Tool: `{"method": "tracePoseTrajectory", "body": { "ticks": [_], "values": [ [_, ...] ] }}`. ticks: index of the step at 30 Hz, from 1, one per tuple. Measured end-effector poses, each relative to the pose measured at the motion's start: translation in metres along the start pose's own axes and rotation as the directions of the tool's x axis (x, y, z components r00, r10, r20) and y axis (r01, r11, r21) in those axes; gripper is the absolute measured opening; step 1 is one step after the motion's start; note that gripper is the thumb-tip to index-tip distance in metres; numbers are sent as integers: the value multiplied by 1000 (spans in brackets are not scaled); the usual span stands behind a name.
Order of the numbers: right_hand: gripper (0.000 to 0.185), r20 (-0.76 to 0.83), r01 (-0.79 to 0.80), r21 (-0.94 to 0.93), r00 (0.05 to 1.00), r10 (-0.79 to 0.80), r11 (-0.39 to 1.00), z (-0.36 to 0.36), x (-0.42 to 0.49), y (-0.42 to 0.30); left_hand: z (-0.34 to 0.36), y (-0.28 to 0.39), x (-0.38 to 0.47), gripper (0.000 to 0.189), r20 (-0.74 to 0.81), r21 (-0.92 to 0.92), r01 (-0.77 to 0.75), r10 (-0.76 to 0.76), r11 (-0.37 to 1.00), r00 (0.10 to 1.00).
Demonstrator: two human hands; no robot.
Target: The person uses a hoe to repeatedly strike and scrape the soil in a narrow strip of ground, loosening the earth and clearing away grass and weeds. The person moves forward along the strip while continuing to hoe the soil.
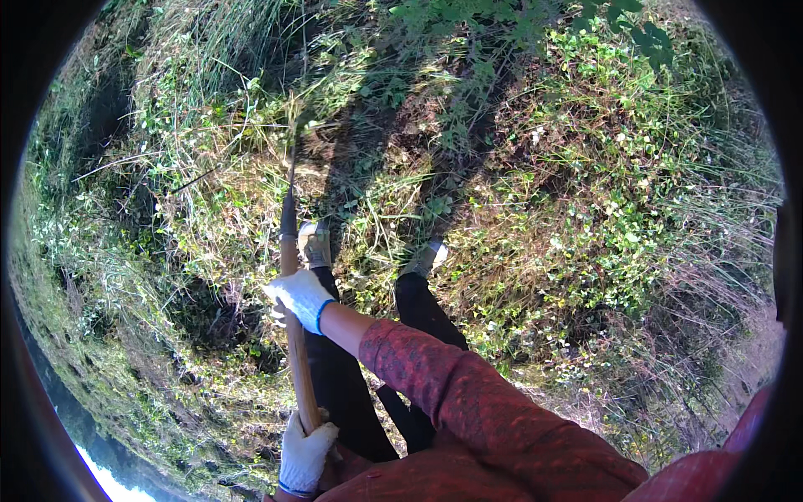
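A long-handled cutting tool extends away from my body, its wooden handle [298,364] running up the left of the middle. My right hand [302,297], in a white knit glove with a blue cuff edge, grips the handle's upper part. Around the butt end, close to my body, my left hand [306,450] is closed in a matching glove. Past the right hand, a dark metal socket [288,216] narrows into a thin blade [293,157], seen nearly edge-on. The blade's tip is lost among grass and stems [295,119], so its shape and any contact cannot be told.
My shoes [315,243] stand in low weeds, the left one close beside the tool. Leafy ground plants [602,232] spread to the right. Tall grass [219,44] grows at upper left, and leafy branches [483,19] overhang the top. A dry stem [119,164] lies left.
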State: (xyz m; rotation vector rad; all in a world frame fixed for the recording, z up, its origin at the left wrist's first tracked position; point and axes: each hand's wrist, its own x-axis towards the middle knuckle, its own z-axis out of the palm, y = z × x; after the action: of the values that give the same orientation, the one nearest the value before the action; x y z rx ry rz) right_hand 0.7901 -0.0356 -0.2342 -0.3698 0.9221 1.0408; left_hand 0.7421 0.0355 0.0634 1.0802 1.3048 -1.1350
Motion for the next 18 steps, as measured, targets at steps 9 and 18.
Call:
{"method": "tracePoseTrajectory", "body": {
  "ticks": [9,18],
  "values": [
    [26,-266,-131,-267,962,58,955,111,-69,3,-26,-51,-31,42,-143,35,-11,16,999,990],
    [23,-374,286,-337,834,-407,897,-11,-98,-194,71,44,89,46,339,172,-211,143,962,930]
  ]
}}
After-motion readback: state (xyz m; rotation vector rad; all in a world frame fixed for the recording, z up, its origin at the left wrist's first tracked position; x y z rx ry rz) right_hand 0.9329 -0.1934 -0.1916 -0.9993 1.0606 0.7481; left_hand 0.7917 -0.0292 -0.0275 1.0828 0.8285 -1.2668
